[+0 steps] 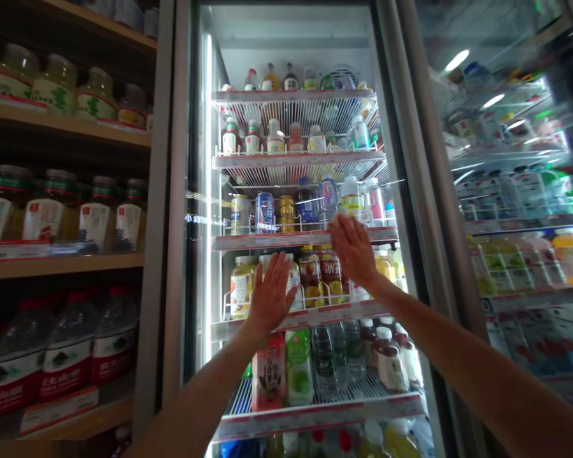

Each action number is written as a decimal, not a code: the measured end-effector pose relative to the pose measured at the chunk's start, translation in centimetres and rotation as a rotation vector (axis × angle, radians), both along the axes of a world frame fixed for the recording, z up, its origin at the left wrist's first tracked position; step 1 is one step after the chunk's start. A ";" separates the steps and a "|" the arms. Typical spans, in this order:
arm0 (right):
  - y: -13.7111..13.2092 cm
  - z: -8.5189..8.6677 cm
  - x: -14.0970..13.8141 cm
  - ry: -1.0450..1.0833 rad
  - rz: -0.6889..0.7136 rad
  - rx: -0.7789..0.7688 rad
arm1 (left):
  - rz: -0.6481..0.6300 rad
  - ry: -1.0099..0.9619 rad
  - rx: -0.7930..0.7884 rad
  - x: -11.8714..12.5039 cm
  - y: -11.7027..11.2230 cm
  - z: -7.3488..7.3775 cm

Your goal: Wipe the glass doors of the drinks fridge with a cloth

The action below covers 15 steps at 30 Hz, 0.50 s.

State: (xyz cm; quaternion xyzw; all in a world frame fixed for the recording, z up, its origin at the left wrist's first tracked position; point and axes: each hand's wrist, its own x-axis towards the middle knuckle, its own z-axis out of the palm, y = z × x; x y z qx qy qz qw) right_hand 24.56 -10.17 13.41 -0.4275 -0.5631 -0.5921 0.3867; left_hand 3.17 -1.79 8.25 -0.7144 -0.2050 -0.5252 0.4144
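Observation:
My left hand (270, 296) is raised with its fingers stretched out and thumb apart, in front of a shelf of bottled drinks. Behind it stand a tea bottle (240, 289) with a pale label and other light bottles. My right hand (353, 248) reaches higher, fingers extended and slightly blurred, in front of a shelf edge (286, 240). Nearest to it are brown iced tea bottles (311, 273) and a bottle with a green and yellow label (350, 200). Neither hand visibly holds anything. Whether the palms touch glass or hang in air, I cannot tell.
A tall lit drinks fridge (286, 38) fills the middle, with several wire shelves. Cans (264, 213) and cartons (298, 366) stand on them. Wooden shelves (67, 264) with jars and large water bottles (67, 343) are at left. Another glass-fronted fridge (520, 222) is at right.

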 end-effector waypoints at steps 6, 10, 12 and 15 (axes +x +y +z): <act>-1.5 -1.4 3.7 -0.182 -0.035 -0.109 | 0.000 -0.052 0.015 1.3 0.3 -0.7; -2.6 -1.7 6.6 0.138 -0.034 0.084 | -0.034 -0.077 -0.009 1.6 0.3 -0.8; -3.0 -2.7 7.5 -0.001 -0.027 -0.042 | -0.045 -0.082 -0.004 1.7 0.3 -0.8; -3.2 -3.6 8.8 -0.037 -0.057 -0.093 | -0.051 -0.085 -0.014 1.7 0.2 -0.9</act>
